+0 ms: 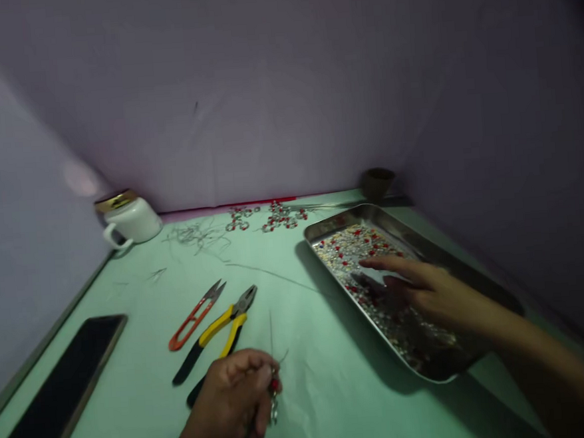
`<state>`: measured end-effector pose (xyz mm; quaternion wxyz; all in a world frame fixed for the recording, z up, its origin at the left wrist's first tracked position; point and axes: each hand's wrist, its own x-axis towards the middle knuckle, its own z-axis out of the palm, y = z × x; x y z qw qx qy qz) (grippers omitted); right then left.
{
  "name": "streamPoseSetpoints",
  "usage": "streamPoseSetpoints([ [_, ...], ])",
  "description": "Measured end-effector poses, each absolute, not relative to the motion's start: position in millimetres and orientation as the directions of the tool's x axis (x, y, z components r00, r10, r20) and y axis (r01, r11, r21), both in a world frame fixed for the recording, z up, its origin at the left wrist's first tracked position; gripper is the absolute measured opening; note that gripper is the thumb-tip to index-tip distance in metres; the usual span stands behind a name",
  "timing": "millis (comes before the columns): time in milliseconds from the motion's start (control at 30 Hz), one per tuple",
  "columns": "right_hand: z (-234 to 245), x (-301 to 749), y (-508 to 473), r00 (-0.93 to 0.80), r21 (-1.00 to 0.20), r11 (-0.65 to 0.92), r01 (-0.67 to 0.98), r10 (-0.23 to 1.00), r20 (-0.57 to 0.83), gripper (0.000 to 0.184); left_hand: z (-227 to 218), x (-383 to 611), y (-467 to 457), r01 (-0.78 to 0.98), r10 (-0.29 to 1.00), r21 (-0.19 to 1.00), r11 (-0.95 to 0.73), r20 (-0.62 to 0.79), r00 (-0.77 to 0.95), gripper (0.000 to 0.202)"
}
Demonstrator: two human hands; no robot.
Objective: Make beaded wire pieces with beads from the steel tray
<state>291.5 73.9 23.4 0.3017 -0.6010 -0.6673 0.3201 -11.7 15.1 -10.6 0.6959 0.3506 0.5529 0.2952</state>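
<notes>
Near the front of the table, my left hand (237,396) pinches a small beaded wire piece (274,397) with a red bead and clear beads; thin wire ends stick up from the fingers. Over a metal tray (374,326) at the right, my right hand (421,286) reaches in with its index finger stretched out and its other fingers bent. The tray holds loose red, clear and gold beads (342,252). The index fingertip is at the beads; I see nothing held in this hand. Pliers (217,327) with yellow and black handles lie just beyond my left hand.
Orange thread snips (194,319) lie left of the pliers, a dark phone (58,389) farther left. Toward the back are a white mug (137,220), tangled wire (196,236), finished-looking beaded rings (282,216) and a small dark cup (377,183). Walls enclose the table.
</notes>
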Motion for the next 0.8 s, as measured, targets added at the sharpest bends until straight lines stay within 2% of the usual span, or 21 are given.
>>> streamPoseSetpoints([
  [67,24,291,75,-0.126,-0.782,0.077,0.619,0.992,-0.002,0.039,-3,-8,17,-0.135,0.788,0.783,0.607,-0.571,0.229,0.03],
  [133,25,292,75,-0.152,-0.77,0.08,0.633,0.988,-0.023,0.036,1,-6,18,-0.171,0.793,0.778,0.605,-0.567,0.223,0.027],
  [300,23,301,74,-0.156,-0.74,0.068,0.669,0.987,-0.05,0.033,4,-3,16,-0.2,0.813,0.792,0.577,-0.533,0.233,0.022],
  [433,21,312,75,-0.096,-0.708,-0.027,0.705,0.986,-0.134,0.031,6,-2,18,-0.201,0.811,0.788,0.582,-0.544,0.214,0.023],
  [600,23,324,75,-0.058,-0.609,-0.1,0.787,0.97,-0.235,0.033,10,0,20,-0.16,0.798,0.784,0.6,-0.572,0.191,0.025],
  [800,29,322,77,-0.156,-0.469,-0.027,0.883,0.924,-0.348,0.029,11,-1,20,-0.15,0.809,0.798,0.584,-0.558,0.183,0.024],
])
